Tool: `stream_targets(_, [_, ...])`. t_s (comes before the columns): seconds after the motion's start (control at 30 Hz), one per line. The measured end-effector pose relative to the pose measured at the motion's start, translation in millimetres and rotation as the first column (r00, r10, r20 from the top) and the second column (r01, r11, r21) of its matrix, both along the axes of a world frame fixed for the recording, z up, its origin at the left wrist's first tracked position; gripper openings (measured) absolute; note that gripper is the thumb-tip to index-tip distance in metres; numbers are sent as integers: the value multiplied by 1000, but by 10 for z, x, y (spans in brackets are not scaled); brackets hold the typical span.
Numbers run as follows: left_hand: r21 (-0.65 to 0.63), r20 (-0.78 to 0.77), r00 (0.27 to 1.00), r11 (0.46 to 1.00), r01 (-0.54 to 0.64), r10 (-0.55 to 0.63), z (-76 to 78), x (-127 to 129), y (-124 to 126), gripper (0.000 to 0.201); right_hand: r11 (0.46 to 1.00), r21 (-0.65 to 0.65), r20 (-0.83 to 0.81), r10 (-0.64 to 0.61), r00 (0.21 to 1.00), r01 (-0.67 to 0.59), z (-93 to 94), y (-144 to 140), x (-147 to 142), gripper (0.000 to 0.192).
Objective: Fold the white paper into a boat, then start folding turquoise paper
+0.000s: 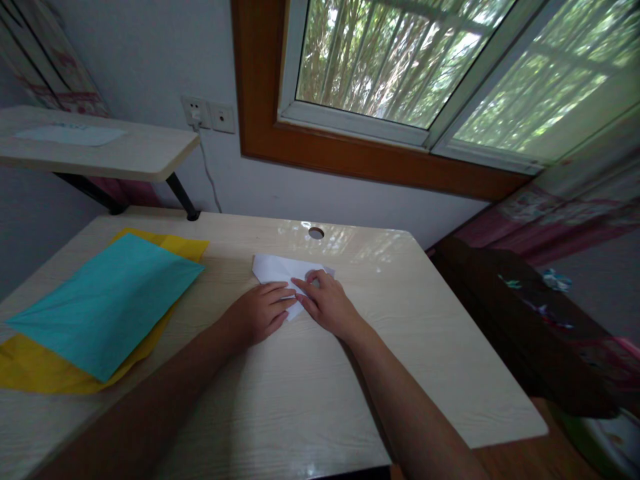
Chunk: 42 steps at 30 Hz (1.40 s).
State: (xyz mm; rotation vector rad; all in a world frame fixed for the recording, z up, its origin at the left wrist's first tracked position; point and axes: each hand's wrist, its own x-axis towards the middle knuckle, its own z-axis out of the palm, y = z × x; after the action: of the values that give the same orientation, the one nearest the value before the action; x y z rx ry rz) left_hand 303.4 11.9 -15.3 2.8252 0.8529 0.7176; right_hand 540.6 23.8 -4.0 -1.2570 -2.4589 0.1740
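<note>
A folded white sheet of paper lies on the desk, its lower tip pointing toward me. My left hand rests on the left part of the paper, palm down, with the fingers stretched out and slightly apart. From the right, my right hand presses on the paper, its thumb and forefinger apart and reaching toward my left fingertips. The fingertips of both hands come close together over the fold. Parts of the paper are hidden under the fingers.
A turquoise sheet lies over a yellow sheet on the left of the desk. Behind them stands a raised shelf with a paper on it. The desk has a round cable hole near the wall, below a window.
</note>
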Motion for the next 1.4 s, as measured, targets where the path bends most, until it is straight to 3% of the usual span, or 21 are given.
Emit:
stream_targets(0.23, [-33, -28, 997, 997, -76, 75, -16, -27, 14, 37, 997, -4, -280, -73, 957, 75, 12, 66, 63, 38])
stream_targets(0.4, [-25, -48, 992, 992, -120, 118, -10, -36, 8, 37, 924, -33, -528, -340, 779, 381, -10, 148, 198, 34])
stream_targets(0.53, [-19, -51, 992, 993, -119, 118, -38, -43, 15, 38, 900, -94, -580, -397, 711, 427, -95, 215, 274, 31])
stream_targets(0.87, [-33, -32, 993, 993, -114, 113, -19, -45, 12, 37, 895, -207, -542, -441, 715, 395, -163, 231, 257, 34])
stream_targets(1.4, [-59, -44, 995, 994, -89, 86, -6, -69, 24, 36, 914, -226, -497, -407, 767, 338, -177, 245, 285, 23])
